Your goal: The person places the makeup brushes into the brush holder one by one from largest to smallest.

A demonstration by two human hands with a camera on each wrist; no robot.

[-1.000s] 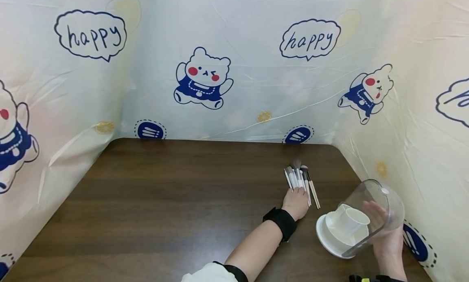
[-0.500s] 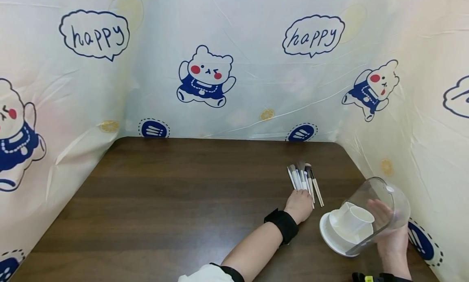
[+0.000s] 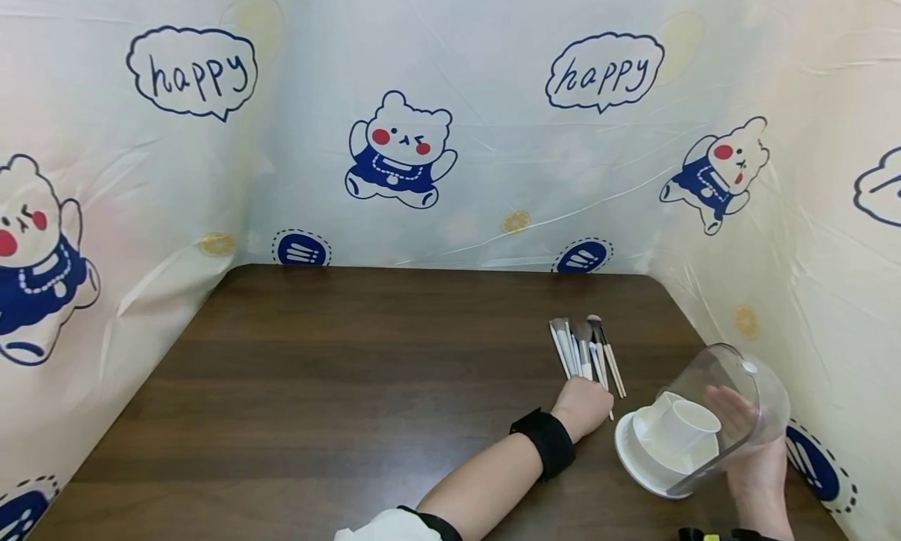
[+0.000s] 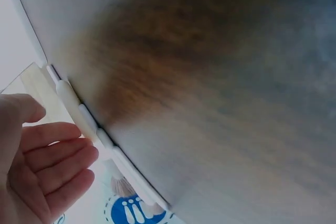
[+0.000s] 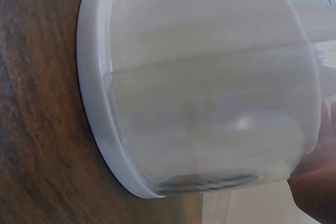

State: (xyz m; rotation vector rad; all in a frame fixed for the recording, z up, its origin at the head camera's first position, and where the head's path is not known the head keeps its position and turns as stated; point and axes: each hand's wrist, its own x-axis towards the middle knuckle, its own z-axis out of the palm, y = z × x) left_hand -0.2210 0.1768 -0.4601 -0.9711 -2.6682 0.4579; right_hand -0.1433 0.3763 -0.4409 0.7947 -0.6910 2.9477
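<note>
Several makeup brushes [image 3: 567, 349] lie side by side toward the right of the table, bristles pointing away from me. My left hand [image 3: 584, 408] covers the ends of their handles. In the left wrist view the fingers [image 4: 65, 156] are loosely extended, with fingertips at the white handles [image 4: 131, 169] and the thumb apart. To the right stands a white brush holder [image 3: 679, 431] with cup-like compartments, a round base and a clear rounded cover [image 3: 767, 400]. My right hand [image 3: 732, 412] rests behind this cover, straight fingers showing through it. The right wrist view shows the base [image 5: 94, 77] on the wood.
The dark wooden table [image 3: 317, 400] is enclosed by a pale printed curtain [image 3: 493, 134] at the back and sides. Its right side [image 3: 816, 322] hangs close to the brush holder.
My left hand has drawn slightly back toward me, and more of the handles shows. Some brushes have shifted within the row. My right hand and the holder keep their places; the head view has shifted slightly.
</note>
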